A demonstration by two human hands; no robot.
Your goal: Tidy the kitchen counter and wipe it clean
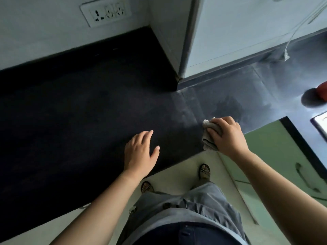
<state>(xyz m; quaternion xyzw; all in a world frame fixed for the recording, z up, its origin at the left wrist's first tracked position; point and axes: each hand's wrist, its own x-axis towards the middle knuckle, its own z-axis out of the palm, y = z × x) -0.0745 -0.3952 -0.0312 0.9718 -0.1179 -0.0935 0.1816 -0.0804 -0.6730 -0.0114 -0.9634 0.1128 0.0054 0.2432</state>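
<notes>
A dark stone counter (pixel 88 106) runs across the view and turns a corner to the right. My right hand (pixel 228 137) grips a folded grey cloth (pixel 208 138) and presses it on the counter near the front edge. A damp, smeared patch (pixel 228 105) shows just beyond the cloth. My left hand (pixel 139 152) rests flat on the counter to the left of the cloth, fingers straight and spread, holding nothing.
A wall corner pillar (pixel 187 41) juts onto the counter at the back. A socket plate (pixel 106 12) sits on the left wall. A red object (pixel 322 91) shows at the far right edge, a hanging cord end (pixel 285 56) near the back wall, green cabinet doors (pixel 276 156) below.
</notes>
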